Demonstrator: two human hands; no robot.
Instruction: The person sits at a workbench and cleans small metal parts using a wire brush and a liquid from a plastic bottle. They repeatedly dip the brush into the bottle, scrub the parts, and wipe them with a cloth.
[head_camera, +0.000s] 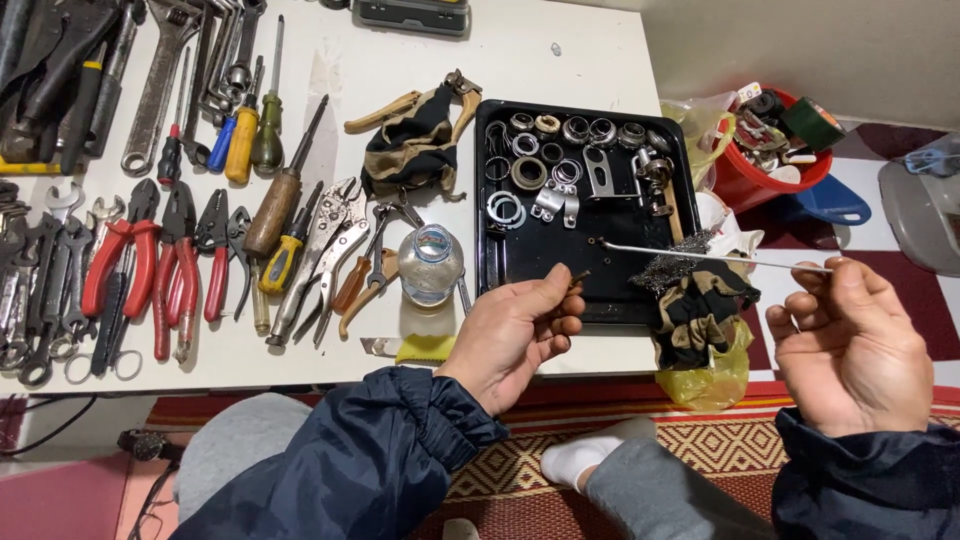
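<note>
I am holding a thin metal rod (715, 256) by its near end, pinched between the thumb and fingertips of my right hand (850, 345), while my left hand (515, 335) is pinching a small dark pin (579, 276) at its fingertips, palm turned up. The rod's long axis is running from about 3 o'clock toward 9 o'clock, nearly level, with its free tip hanging over the black tray (500, 270). That tip is pointing toward my left hand, lying just up and to the right of the pin, at about 1 o'clock from it, near but apart. My left hand is the nearer one to the tip.

The tray is holding bearings, rings and small brackets, and a wad of steel wool (672, 268) and a dark glove (700, 315) are resting at its 4 o'clock corner. A clear plastic bottle (429, 268) is standing just left of the tray. Pliers, screwdrivers and wrenches are lying in rows across the white surface (560, 65). I am sitting on a patterned rug (720, 440), with a red bucket (760, 175) of odds and ends at 2 o'clock.
</note>
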